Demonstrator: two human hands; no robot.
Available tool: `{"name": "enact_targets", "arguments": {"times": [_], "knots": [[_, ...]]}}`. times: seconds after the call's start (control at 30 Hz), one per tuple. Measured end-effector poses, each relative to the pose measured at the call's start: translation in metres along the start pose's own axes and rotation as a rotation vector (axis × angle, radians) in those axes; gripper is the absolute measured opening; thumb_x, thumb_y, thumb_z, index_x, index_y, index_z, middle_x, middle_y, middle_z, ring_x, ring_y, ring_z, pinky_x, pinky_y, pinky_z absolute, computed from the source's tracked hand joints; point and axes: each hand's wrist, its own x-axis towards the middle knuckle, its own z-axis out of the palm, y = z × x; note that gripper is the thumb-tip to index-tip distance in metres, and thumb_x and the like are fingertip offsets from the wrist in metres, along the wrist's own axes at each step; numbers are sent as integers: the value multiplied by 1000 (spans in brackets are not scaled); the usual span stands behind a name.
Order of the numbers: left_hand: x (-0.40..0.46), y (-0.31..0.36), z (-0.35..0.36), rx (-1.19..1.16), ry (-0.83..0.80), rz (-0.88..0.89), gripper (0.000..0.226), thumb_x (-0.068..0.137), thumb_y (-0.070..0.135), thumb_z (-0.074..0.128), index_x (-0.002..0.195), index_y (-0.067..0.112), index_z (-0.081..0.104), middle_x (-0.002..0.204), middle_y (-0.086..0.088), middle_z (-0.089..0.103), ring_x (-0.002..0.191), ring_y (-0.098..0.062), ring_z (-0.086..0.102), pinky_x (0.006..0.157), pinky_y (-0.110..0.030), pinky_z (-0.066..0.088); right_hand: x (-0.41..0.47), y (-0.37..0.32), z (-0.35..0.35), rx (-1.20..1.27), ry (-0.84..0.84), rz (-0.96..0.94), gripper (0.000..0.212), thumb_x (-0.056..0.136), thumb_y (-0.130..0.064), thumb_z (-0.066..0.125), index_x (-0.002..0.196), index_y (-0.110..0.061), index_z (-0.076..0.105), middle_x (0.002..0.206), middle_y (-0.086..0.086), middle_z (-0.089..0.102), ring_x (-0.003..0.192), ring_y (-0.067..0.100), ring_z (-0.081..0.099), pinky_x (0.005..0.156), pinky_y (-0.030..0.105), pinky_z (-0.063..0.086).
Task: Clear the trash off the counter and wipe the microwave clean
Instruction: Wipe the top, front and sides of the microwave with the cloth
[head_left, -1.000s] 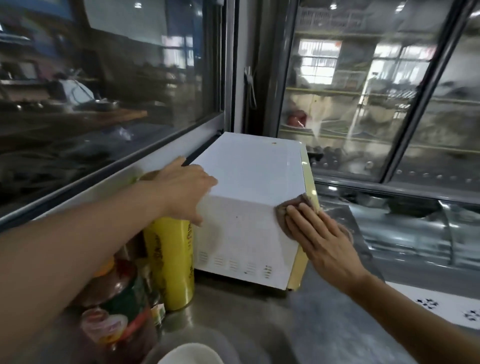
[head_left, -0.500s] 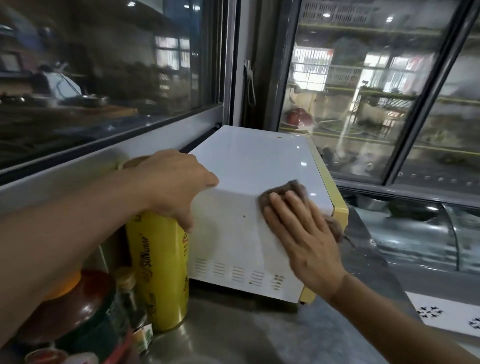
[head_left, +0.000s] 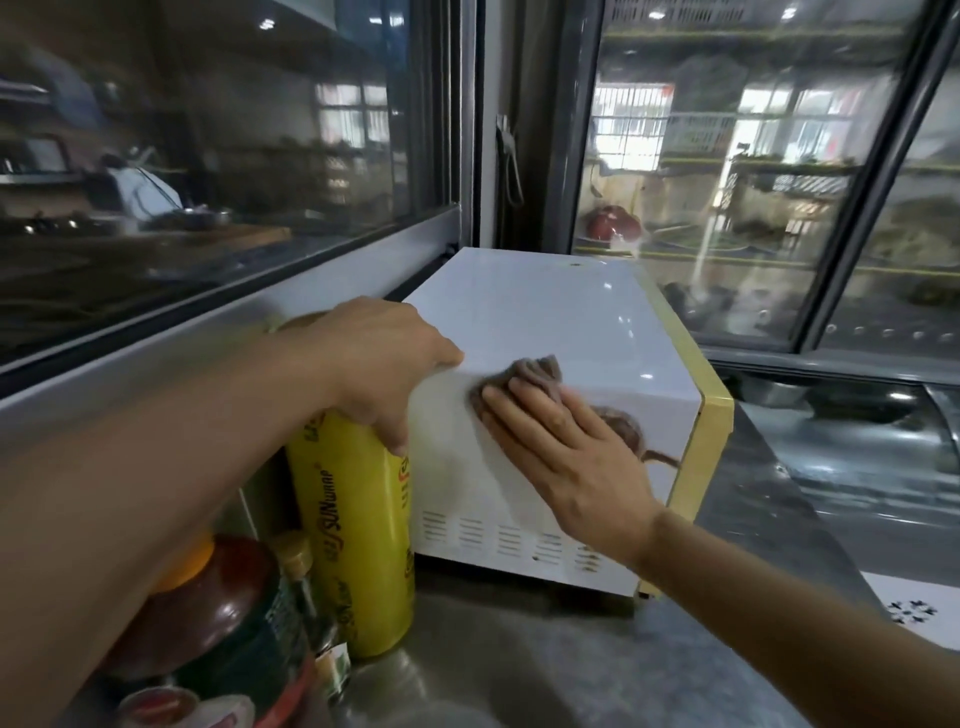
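right hand flat, pressing cloth on microwave side; left hand curled over corner. risk: hard swipe left knocks yellow roll, bottles.

Left hand: arm extended forward, fingers curled downward over an edge, thumb pointing down. Right hand: arm extended, palm flat, fingers straight and together, pressing.

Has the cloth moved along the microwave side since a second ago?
Yes. The cloth slid from the yellow front edge toward the left hand.
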Motion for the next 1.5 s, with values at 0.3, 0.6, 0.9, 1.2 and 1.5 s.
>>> {"name": "enact_targets", "arguments": {"times": [0.3,0.6,0.9,1.2,1.5], "knots": [[0,-1,-1,-33,32,10,87,55,49,82,131,31,44,120,3,56,115,-21,48,87,-38,43,7,-7,2,-1,-45,-101,49,92,-15,34,139,-7,44,146,10,42,139,29,30,117,41,11],[-7,-26,-15,-237,-113,-8,108,47,63,80,140,40,30,141,8,42,131,-18,31,103,-41,35,7,-14,0,-43,-71,-234,48,91,-17,34,137,-8,46,142,10,47,133,28,41,114,46,23],[-4,-34,-7,-372,-177,29,116,46,46,89,142,41,23,136,14,40,123,-14,37,102,-38,40,14,-30,10,-49,-70,-244,49,90,-18,34,136,-9,48,140,8,50,132,27,44,114,44,16],[-4,-33,-5,-389,-145,33,118,50,44,88,143,42,15,138,14,37,125,-13,30,98,-31,36,56,-12,-5,-45,41,-91,50,91,-23,31,138,-11,44,145,7,43,135,28,37,111,42,23],[-2,-14,-22,47,-195,16,106,40,77,72,130,27,45,132,3,49,128,-21,33,106,-48,28,41,-17,-3,-112,-48,-249,51,90,-22,30,139,-15,45,144,4,45,135,22,40,109,43,32]]}}
